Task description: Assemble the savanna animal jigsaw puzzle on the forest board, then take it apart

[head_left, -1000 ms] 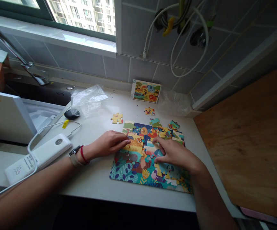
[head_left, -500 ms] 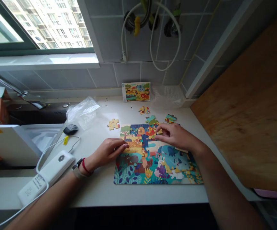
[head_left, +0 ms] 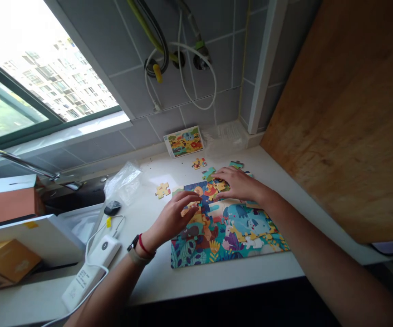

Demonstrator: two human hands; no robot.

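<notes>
A colourful animal jigsaw puzzle (head_left: 193, 259) lies partly assembled on the white counter. My right hand (head_left: 240, 182) is at its upper edge, thumb and fingers closed around a yellow-orange puzzle piece (head_left: 222, 185), which they partly cover. Over the left part of the puzzle is my left hand (head_left: 174, 212), holding nothing, its thumb and fingers apart. Loose pieces lie beyond the puzzle: a pale yellow piece (head_left: 163, 190) to the left, a red-and-yellow piece (head_left: 199, 163), a green piece (head_left: 208, 174) near my right fingertips, and another green piece (head_left: 236, 164) behind that hand.
A picture card (head_left: 184, 141) leans against the tiled wall. Clear plastic wrapping (head_left: 123, 181) lies left, near a black object (head_left: 112, 208) and a white power bank (head_left: 90, 272) with a cable. Boxes (head_left: 9, 206) crowd the sink side; a wooden panel (head_left: 319, 136) stands right.
My left hand has lifted and spread its fingers over the puzzle's left part. My right hand stays at the upper edge with its piece. The view has tilted and shifted.
</notes>
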